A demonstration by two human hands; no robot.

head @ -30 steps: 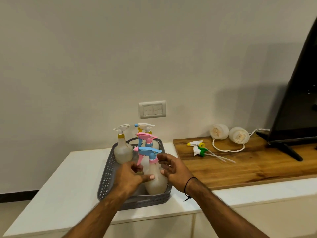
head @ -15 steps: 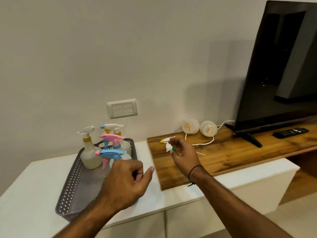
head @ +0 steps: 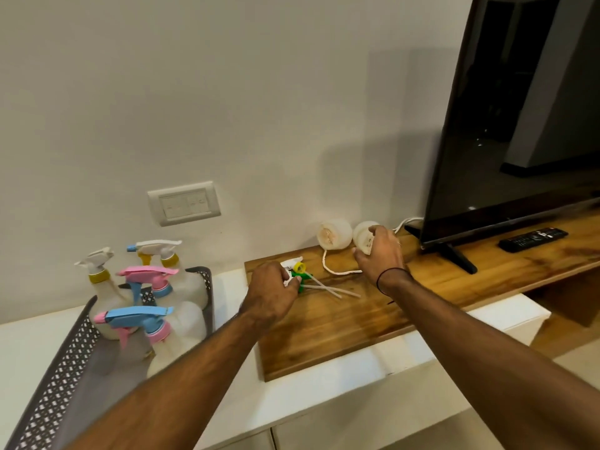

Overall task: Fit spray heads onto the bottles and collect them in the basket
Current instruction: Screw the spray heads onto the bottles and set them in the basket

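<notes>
- The left hand (head: pixel 271 289) lies on the wooden board (head: pixel 341 323), fingers curled round a loose white spray head (head: pixel 290 267) at the board's far left corner.
- Just beside it is a second loose head with a green collar (head: pixel 300 278) and a yellow nozzle tip (head: pixel 300 266); two thin white dip tubes (head: pixel 328 289) trail from the heads to the right across the board.
- The right hand (head: pixel 380 254) grips a white bottle (head: pixel 363 237) lying on its side near the wall, fingers wrapped over its right side.
- A second white bottle (head: pixel 332 237) lies just left of it, touching it; a white cord (head: pixel 337 271) loops on the board in front of them.
- The grey basket (head: pixel 58 378) stands on the white tabletop (head: pixel 324 401) to the left of the board, well apart from both hands.
- Four bottles stand upright in the basket with heads fitted: a blue-and-pink head (head: pixel 136 316) nearest, a pink-and-blue head (head: pixel 149 276) behind it, and two white heads with yellow collars (head: pixel 97 263) (head: pixel 159 250) at the back.
- A television (head: pixel 519 125) stands on the right of the board with a remote (head: pixel 532 238) in front of it.
- A switch plate (head: pixel 184 203) is on the wall above the basket.
</notes>
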